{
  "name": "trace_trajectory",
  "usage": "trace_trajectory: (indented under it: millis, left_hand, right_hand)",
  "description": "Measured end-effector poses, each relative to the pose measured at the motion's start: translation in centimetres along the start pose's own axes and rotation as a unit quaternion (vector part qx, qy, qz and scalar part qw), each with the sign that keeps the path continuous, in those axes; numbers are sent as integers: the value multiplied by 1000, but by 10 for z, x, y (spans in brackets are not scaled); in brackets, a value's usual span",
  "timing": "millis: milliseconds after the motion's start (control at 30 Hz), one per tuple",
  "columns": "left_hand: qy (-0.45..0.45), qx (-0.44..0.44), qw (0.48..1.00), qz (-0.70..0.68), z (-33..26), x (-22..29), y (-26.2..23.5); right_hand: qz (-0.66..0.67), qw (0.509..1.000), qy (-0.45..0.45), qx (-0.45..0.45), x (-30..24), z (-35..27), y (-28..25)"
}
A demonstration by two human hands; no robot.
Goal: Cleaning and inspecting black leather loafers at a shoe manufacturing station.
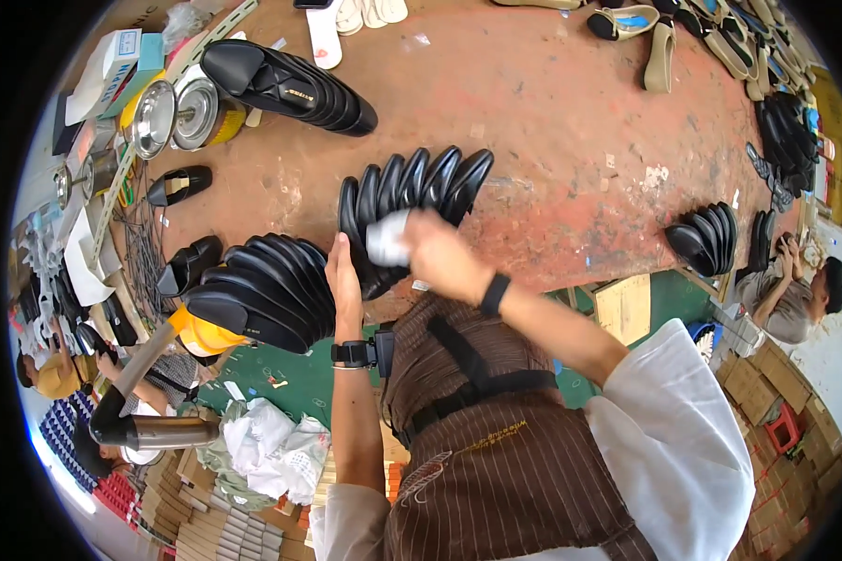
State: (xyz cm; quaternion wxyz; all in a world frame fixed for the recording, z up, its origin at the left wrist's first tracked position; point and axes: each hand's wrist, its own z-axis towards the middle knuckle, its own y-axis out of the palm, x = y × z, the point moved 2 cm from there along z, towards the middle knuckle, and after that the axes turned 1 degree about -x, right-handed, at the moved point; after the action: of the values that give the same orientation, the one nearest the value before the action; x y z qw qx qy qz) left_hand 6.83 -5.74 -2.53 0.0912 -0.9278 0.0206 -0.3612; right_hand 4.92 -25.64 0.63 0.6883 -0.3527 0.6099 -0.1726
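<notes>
Several glossy black shoes (398,182) stand packed side by side in a fanned row near the table's front edge. A white wad, perhaps cloth (388,238), is pressed against the near part of these shoes. My right hand (444,254) is closed round it, slightly blurred by motion. My left hand (343,276) is upright at the row's left end, its fingers stretched out along the side of the leftmost shoe. Left of that hand, another row of black shoes (271,285) overhangs the table edge next to a yellow part (206,329).
A long stack of black shoes (290,89) lies at the far left, near metal dishes (156,119). Single black shoes (181,185) rest below it. Beige flats (660,56) crowd the far right, with black shoes (706,238) nearer. Co-workers (786,290) sit at both sides.
</notes>
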Motion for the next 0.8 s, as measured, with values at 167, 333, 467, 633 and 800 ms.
trace_trajectory:
  millis: [167, 333, 467, 633, 800]
  left_hand:
    - [-22, -52, 998, 17, -12, 23, 2]
    - [-11, -101, 995, -12, -11, 27, -4]
    - [-22, -126, 991, -29, -3, 14, -19]
    - [44, -85, 991, 90, -14, 15, 2]
    - [122, 77, 872, 468, -50, 21, 81]
  right_hand:
    - [155, 984, 57, -61, -12, -7, -11]
    - [-26, 977, 119, 173, 21, 86, -46]
    - [-48, 981, 14, -190, -32, 3, 25]
    - [137, 966, -5, -218, -7, -60, -8]
    - [60, 906, 290, 301, 87, -15, -97]
